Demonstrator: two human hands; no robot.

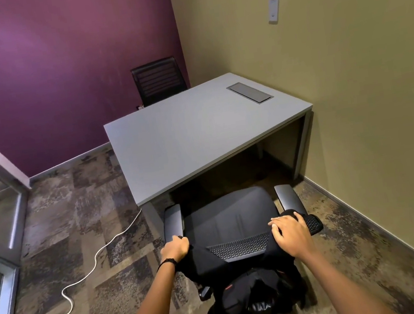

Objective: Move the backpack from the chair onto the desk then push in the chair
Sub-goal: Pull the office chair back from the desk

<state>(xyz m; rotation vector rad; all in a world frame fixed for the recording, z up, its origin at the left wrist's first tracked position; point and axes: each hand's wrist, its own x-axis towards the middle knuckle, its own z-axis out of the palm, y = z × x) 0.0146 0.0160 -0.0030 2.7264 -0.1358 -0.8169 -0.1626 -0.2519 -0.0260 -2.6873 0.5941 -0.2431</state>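
While the black office chair (230, 223) stands just short of the grey desk (197, 136), its seat facing the desk's open underside, a black backpack (253, 292) is seen hung over the back of the chair by its straps. The left strap is gripped by the closed fingers of the left hand (175, 250). The right hand (289, 233) is laid on the right strap, fingers loosely spread and not clenched.
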